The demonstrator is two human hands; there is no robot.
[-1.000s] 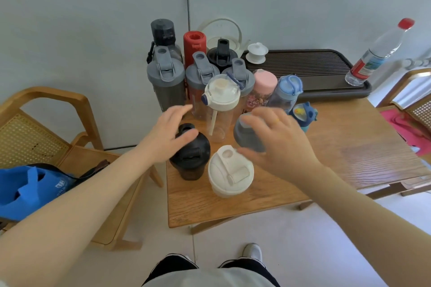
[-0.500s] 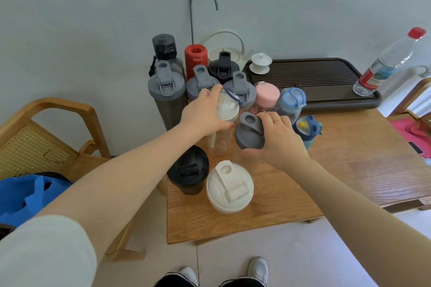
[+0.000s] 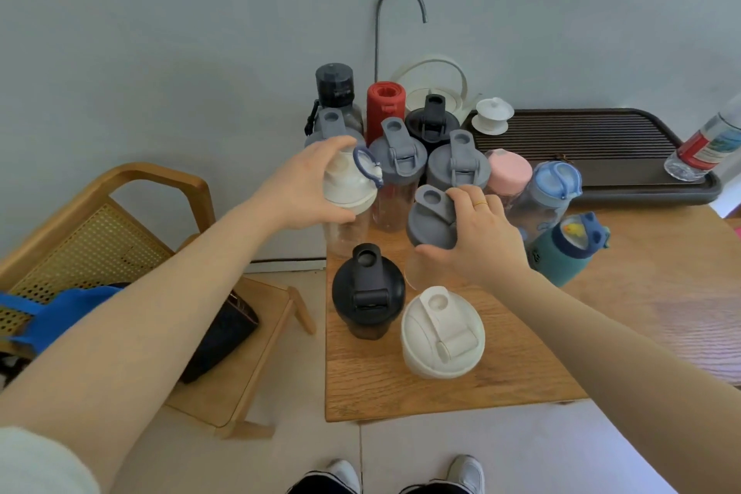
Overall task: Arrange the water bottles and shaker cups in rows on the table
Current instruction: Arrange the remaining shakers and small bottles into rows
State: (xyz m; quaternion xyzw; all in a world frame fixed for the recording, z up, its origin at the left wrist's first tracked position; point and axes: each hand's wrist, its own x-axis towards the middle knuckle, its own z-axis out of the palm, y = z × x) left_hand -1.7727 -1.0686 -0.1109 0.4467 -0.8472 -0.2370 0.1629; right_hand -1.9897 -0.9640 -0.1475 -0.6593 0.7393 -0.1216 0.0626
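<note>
My left hand [image 3: 308, 184] grips the white lid of a clear bottle [image 3: 348, 188] at the table's left edge. My right hand [image 3: 477, 237] holds a clear shaker with a grey lid [image 3: 431, 227] just right of it. In front stand a black shaker [image 3: 367, 291] and a white shaker [image 3: 443, 333]. Behind are several grey-lidded shakers [image 3: 401, 156], a red bottle [image 3: 385, 104], two black-topped bottles [image 3: 335, 86], a pink-lidded bottle [image 3: 509, 172], a light blue bottle [image 3: 551, 188] and a teal bottle [image 3: 569, 249].
The wooden table [image 3: 625, 305] meets the wall. A dark tea tray [image 3: 593, 144] at the back right carries a white lidded cup [image 3: 494, 114] and a plastic water bottle [image 3: 705, 144]. A wooden chair [image 3: 132, 221] with a blue bag [image 3: 64, 317] stands on the left.
My left hand has carried the white-lidded bottle leftward, toward the table's left edge. My right hand stays on the grey-lidded shaker, shifted slightly. The view has tilted.
</note>
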